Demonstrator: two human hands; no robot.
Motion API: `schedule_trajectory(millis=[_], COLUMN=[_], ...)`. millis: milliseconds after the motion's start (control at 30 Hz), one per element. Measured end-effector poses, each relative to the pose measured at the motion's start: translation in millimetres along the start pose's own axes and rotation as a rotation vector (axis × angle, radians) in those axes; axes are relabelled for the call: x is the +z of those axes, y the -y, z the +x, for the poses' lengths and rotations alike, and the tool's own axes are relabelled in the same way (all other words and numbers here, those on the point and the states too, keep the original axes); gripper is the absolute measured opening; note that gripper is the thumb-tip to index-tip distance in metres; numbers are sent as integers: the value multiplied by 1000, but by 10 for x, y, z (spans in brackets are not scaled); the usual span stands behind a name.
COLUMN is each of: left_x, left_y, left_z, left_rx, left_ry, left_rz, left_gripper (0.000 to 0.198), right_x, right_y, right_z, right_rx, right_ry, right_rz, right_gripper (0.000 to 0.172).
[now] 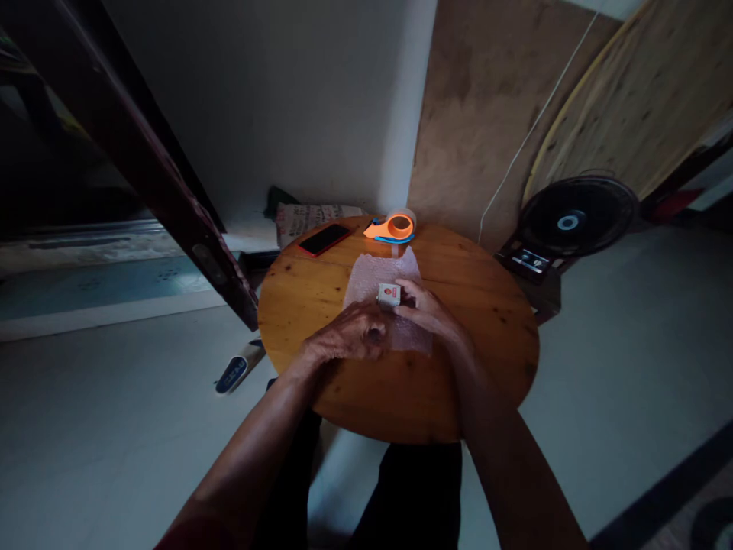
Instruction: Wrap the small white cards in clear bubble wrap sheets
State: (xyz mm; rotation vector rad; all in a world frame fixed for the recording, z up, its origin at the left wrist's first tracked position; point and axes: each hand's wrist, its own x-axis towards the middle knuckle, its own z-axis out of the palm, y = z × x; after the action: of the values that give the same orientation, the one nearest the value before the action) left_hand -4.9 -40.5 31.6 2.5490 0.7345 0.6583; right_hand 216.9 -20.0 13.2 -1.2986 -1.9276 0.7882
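A small whitish box [389, 294] with a red mark on its face sits over a sheet of pinkish bubble wrap [371, 271]. My right hand [428, 307] holds the box from its right side, index finger at the far edge and thumb at the near edge. Just in front of the box, my left hand [353, 330] is closed over the near left part of the wrap, its fingers curled. What is inside those fingers is hidden. An orange and blue tape dispenser [396, 226] stands just beyond the wrap, a short strip of tape hanging toward it.
The round wooden table [492, 336] also bears a dark phone with a red edge [324, 239]. A printed sack [309, 215] lies behind it by the wall. A black fan [573, 221] stands to the right. A shoe or slipper [234, 373] is on the floor at left.
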Motion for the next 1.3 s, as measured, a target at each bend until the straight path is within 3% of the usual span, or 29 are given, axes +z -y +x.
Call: schedule_trajectory(millis=[100,367,467,567,633,667,800,867,1167,1300], left_x=[8,55,68,76,86,91,91,74,49,44], left_y=[3,51,37,31,40,46,38,14,-8,-11], left_z=[1,28,33,35,34,33,36,43,48,47], left_rx=[59,51,22,-38,-89,-110,-121,-118,-134,-126], left_ry=[63,45,-41,-135,-181,-198,-229,-251,-278,-292], left_rz=[31,-17,-66,-140,-177,-186,-201,-194,-166,-181], left_gripper=[5,11,12,10,8,7,7,6,7,9], right_x=[0,-22,-71,-186,-266,-293,-275,-228,-265,-219], right_y=[-14,48,103,225,330,378,469,449,401,377], right_z=[4,-23,-23,-45,-79,-98,-134,-120,-133,-128], right_rx=[8,37,1,-18,-9,-4,-8,-16,4,-23], right_ry=[7,37,-66,-293,-351,-298,134,235,262,275], right_rz=[38,95,49,-31,-18,8,77,78,84,50], right_gripper=[59,65,56,32,21,21,25,23,28,11])
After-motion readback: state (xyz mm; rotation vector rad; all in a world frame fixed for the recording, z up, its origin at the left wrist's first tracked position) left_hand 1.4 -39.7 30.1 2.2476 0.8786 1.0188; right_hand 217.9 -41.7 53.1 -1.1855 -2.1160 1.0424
